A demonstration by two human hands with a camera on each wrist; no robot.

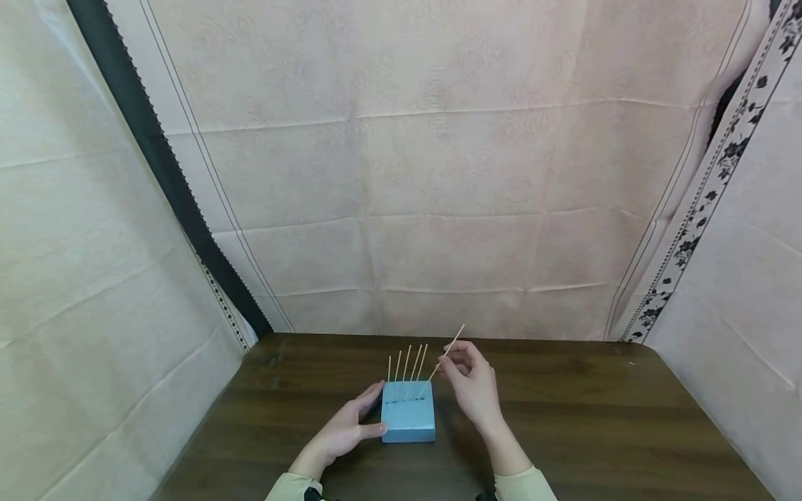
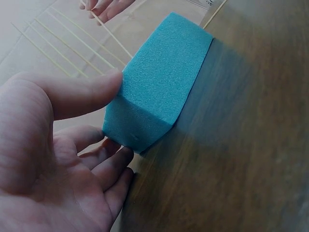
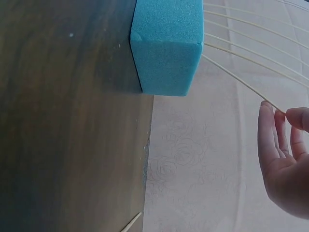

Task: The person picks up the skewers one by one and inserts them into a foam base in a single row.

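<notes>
A light blue foam block [image 1: 409,421] stands on the table, with a row of several thin wooden sticks [image 1: 409,363] rising from its top. My left hand [image 1: 343,433] grips the block at its left side, thumb on the near face and fingers along the side. Between thumb and fingertips, my right hand [image 1: 474,386] pinches another thin wooden stick [image 3: 239,79] that leans to the right. Its lower end meets the block's top near the right end of the row; how deep it sits cannot be seen.
The dark brown wooden table [image 1: 595,417] spreads around the block. One loose stick [image 3: 130,223] lies on the table in the right wrist view. Pale cloth [image 1: 438,209] hangs behind the table and at both sides.
</notes>
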